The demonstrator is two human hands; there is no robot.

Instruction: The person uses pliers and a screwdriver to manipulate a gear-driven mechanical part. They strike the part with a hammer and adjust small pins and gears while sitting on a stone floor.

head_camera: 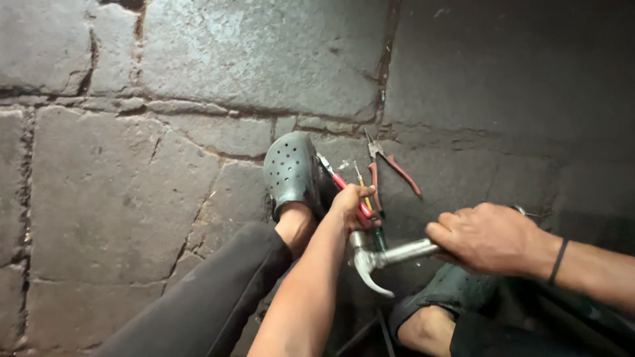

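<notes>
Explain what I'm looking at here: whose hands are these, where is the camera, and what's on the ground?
One camera, worn on the person's head, looks down at their own two bare hands and legs. The right hand grips a metal claw hammer by its handle. The left hand closes on something beneath the hammer head, beside a red-handled tool; what it holds is hidden. Red-handled pliers lie on the stone paving. Both feet wear grey perforated clogs.

Two hands (354, 205) (486, 238), two perforated clogs (291, 172) (450, 291), one hammer (383, 258), one pair of pliers (387, 165), two screwdrivers (340, 185) (362, 185).
</notes>
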